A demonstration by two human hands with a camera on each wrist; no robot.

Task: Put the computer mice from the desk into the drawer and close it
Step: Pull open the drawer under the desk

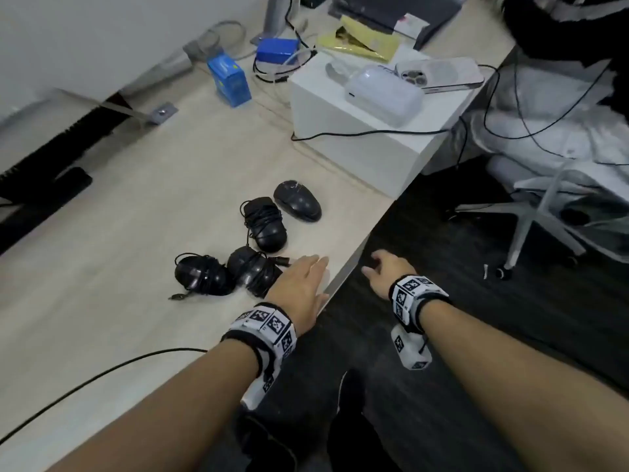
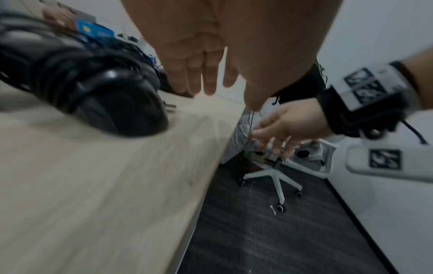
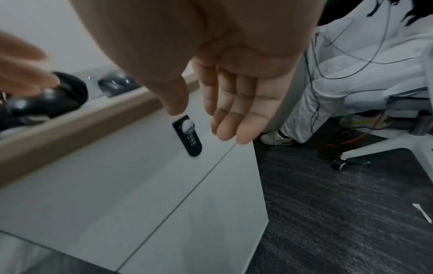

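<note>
Several black computer mice lie on the light wooden desk [image 1: 119,216] near its front edge: a bare one [image 1: 297,200] and three wrapped in their cords [image 1: 267,223] [image 1: 253,270] [image 1: 200,274]. My left hand [image 1: 306,277] lies with straight fingers on the desk, beside the nearest wrapped mouse [image 2: 105,100], and holds nothing. My right hand [image 1: 381,267] is below the desk edge, empty, with its fingers [image 3: 234,118] straight. It hovers just in front of the grey drawer front [image 3: 140,176], close to a black keypad lock [image 3: 188,136]. The drawer fronts look closed.
A white box [image 1: 357,131] with a white case and a phone on top stands at the desk's right end. A blue carton [image 1: 231,80] is further back. A black cable [image 1: 102,369] crosses the near desk. A white office chair [image 1: 544,216] and a seated person are to the right on dark carpet.
</note>
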